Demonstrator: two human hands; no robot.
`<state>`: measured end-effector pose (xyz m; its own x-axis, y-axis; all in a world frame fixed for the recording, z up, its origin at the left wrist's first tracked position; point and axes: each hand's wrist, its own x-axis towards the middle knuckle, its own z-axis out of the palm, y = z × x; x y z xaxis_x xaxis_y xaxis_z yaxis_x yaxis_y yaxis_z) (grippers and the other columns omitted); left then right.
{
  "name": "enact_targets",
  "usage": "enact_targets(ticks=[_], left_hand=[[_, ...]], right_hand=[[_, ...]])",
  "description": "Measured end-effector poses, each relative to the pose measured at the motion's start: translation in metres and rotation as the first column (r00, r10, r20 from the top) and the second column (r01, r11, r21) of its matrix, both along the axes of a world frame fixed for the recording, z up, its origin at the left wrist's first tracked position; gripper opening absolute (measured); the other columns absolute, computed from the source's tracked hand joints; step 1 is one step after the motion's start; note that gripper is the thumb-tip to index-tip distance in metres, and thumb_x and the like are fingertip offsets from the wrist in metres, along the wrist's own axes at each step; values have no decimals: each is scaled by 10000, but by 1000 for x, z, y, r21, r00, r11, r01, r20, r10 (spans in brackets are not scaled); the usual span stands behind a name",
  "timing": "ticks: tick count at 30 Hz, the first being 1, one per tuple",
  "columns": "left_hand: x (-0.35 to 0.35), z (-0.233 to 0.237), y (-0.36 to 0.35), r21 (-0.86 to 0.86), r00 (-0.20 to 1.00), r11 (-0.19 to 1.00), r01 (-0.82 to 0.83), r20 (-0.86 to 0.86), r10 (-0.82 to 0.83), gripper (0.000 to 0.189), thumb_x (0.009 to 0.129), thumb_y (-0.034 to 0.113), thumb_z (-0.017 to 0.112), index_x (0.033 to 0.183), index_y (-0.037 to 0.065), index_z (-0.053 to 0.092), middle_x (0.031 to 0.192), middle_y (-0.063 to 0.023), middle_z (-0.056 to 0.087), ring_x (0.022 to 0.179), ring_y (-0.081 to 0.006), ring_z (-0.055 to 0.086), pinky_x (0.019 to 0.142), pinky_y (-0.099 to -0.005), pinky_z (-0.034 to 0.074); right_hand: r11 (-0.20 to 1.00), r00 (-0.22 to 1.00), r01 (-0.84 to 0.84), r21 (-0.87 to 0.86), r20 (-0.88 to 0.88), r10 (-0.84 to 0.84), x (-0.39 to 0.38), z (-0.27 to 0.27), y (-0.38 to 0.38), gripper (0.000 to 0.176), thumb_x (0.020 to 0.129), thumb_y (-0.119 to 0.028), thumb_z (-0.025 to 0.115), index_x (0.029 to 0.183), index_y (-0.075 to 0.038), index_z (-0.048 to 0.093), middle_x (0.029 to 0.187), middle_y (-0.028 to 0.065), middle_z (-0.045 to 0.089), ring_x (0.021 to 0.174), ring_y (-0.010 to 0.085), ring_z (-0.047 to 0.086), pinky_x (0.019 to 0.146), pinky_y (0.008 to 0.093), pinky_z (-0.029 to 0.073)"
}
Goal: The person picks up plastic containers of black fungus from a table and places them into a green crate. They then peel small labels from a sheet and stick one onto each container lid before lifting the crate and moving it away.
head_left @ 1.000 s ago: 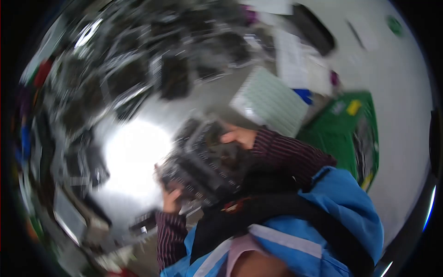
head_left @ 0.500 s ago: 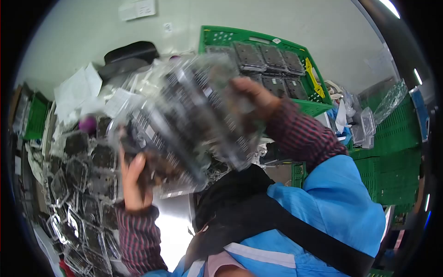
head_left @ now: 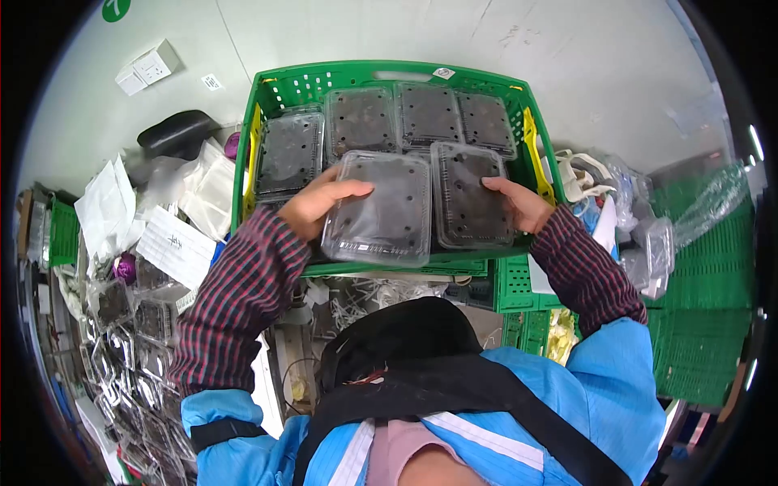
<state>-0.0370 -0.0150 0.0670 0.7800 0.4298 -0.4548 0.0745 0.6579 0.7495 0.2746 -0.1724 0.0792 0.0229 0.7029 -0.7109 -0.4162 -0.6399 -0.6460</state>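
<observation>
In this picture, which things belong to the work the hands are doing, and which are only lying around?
In the work: left hand gripping the left clear box; right hand gripping the right clear box; green crate; packed boxes inside it.
Lying about: papers; wall socket; black object; stacked crates; loose boxes at the left.

The green crate [head_left: 279, 85] stands open from above, and a hand can come in freely that way. Inside there is little room: four lidded boxes [head_left: 405, 113] fill the far row from wall to wall, and the near boxes [head_left: 381, 211] cover the rest, with the left hand [head_left: 320, 202] and right hand [head_left: 519, 202] clasping their outer edges. Yellow handles [head_left: 533, 150] narrow both side walls. Papers and bags [head_left: 174, 235] crowd the left side. Stacked green crates [head_left: 697, 267] and plastic bags [head_left: 640, 235] block the right.
</observation>
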Motion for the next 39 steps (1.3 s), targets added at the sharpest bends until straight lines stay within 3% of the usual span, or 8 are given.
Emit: enact_targets(ticks=[12, 21, 26, 31, 34, 35, 37, 39], left_hand=[[-79, 48, -21, 402, 858, 861, -312, -271, 437, 655, 731, 146, 690, 1275, 50, 338, 896, -33, 553, 881, -129, 521, 821, -263, 397], [-103, 55, 31, 603, 723, 793, 86, -585, 366, 503, 854, 213, 614, 1260, 13, 394, 860, -60, 545, 794, -131, 499, 704, -277, 408], [-96, 46, 41, 823, 573, 310, 476, -558, 601, 493, 838, 184, 590, 1214, -60, 385, 1039, -303, 570, 1001, -405, 573, 884, -432, 441], [-75, -7, 38, 565, 362, 501, 655, -817, 449, 701, 849, 195, 581, 1408, 2, 206, 1248, -307, 455, 1163, -428, 473, 998, -444, 378], [-78, 14, 26, 695, 542, 629, 348, -697, 470, 827, 808, 113, 618, 1450, 52, 101, 1248, -318, 450, 1136, -422, 498, 912, -466, 446], [-72, 27, 13, 697, 517, 627, 348, -700, 492, 845, 770, 82, 650, 1446, 65, 144, 1280, -295, 437, 1105, -409, 527, 875, -459, 472], [-76, -2, -19, 924, 695, -40, 381, -257, 671, 729, 709, 72, 706, 1361, 60, 380, 1328, -182, 445, 1200, -352, 462, 988, -404, 416], [-94, 8, -42, 995, 760, -2, 98, -74, 645, 562, 731, 33, 692, 1261, 65, 507, 1304, -148, 473, 1228, -317, 436, 1025, -411, 376]], right_hand=[[976, 997, -34, 214, 78, 18, 31, -5, 0, 524, 835, -141, 622, 1296, -21, 405, 1152, 80, 559, 1029, 159, 576, 850, 307, 500], [988, 909, 5, 157, 410, -70, 93, 5, -34, 580, 847, -109, 593, 1360, 12, 351, 1107, 69, 580, 960, 133, 561, 832, 257, 455], [997, 808, -75, -20, 585, 72, 93, 7, -36, 649, 849, -176, 614, 1391, 4, 306, 858, -1, 565, 609, 62, 508, 501, 212, 393], [989, 763, -140, -52, 631, 141, 85, 4, -33, 686, 850, -232, 618, 1406, -5, 287, 734, -37, 508, 504, 50, 410, 429, 203, 293], [972, 644, -226, -67, 738, 201, 101, -9, -34, 705, 866, -297, 599, 1419, -18, 262, 973, 68, 551, 691, 92, 540, 448, 207, 369], [942, 425, -242, -232, 847, 318, 66, 16, -25, 779, 843, -296, 630, 1443, -28, 211, 1262, 163, 471, 1013, 215, 565, 688, 271, 501], [862, -4, -502, -70, 997, 78, 92, -18, -31, 899, 753, -170, 700, 1473, -70, 170, 1442, 188, 305, 1303, 307, 345, 1027, 393, 337], [891, -10, -450, -62, 998, 65, 58, -3, -14, 808, 763, -145, 675, 1446, -61, 250, 1400, 137, 363, 1139, 265, 454, 910, 355, 411]])
